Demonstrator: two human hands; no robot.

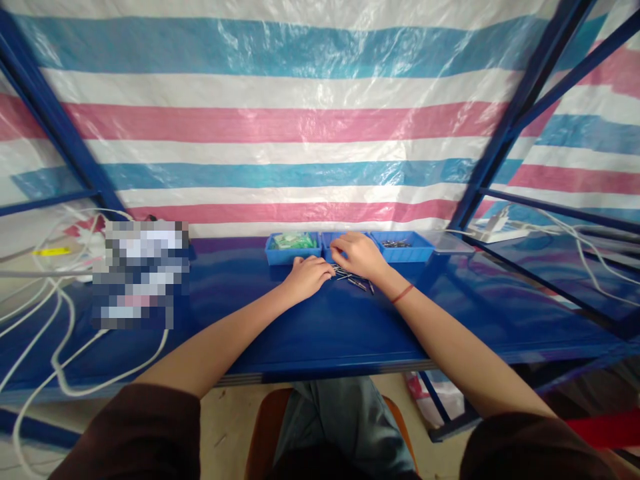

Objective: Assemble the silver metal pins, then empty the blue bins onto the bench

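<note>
Several thin dark metal pieces (357,284) lie in a loose pile on the blue table (320,333). At the pile's left edge rests my left hand (309,277), its fingers bent over the pieces; what they hold, if anything, is hidden. My right hand (358,255) is above the pile, in front of the middle blue bin (328,241), fingers curled downward with their tips near the bin's front edge. The left blue bin (293,255) holds green and clear packets. More small metal pieces sit in the right blue bin (407,253).
White cables (65,333) and a blurred-out object (143,273) cover the table's left side. A clear plastic lid (453,244) lies right of the bins. Farther right are a white device (500,230) and cables. Blue metal posts frame the striped sheet (280,123) behind.
</note>
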